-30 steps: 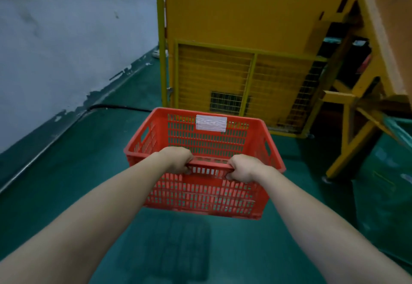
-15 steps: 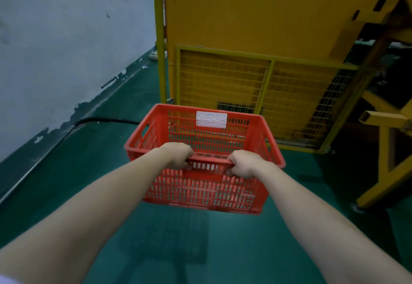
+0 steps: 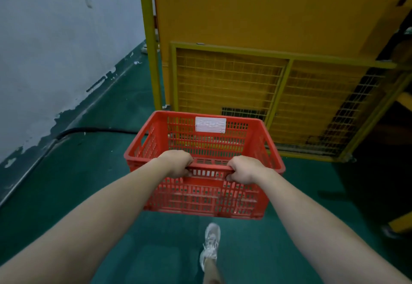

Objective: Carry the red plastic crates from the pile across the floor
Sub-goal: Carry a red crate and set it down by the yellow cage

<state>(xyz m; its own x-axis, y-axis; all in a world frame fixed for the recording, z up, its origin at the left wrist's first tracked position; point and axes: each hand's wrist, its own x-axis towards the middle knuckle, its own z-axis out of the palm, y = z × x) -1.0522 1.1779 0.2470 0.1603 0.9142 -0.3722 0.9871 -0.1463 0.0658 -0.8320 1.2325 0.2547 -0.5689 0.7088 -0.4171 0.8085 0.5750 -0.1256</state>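
While the red crate point(image 3: 205, 196) hangs in the air above the green floor point(image 3: 89, 183), held out in front of the body, the step in hand seems to be the walk itself. To do it well, the load should stay level and come closer to the body, so that the arms do not tire and the crate does not swing. Both hands take the near long rim from above. The left hand point(image 3: 176, 164) and the right hand point(image 3: 244, 170) sit side by side near the middle of that rim, with a small gap between them. The fingers of each are curled tightly round the rim bar, knuckles up; the fingertips go under the rim and I cannot see them fully. No finger is spread or free. As far as the slotted walls let me see, the crate looks empty, and its far wall carries a white label point(image 3: 210, 124). A grip nearer the two corners, or in the side handle openings, would in my judgement hold it steadier. Ahead stands a yellow machine housing point(image 3: 245, 11) with a mesh guard point(image 3: 229, 82), and a black cable point(image 3: 95, 130) lies on the floor at the left near the wall; the path should pass clear of both. One pale shoe point(image 3: 210, 243) shows on the floor below the crate.
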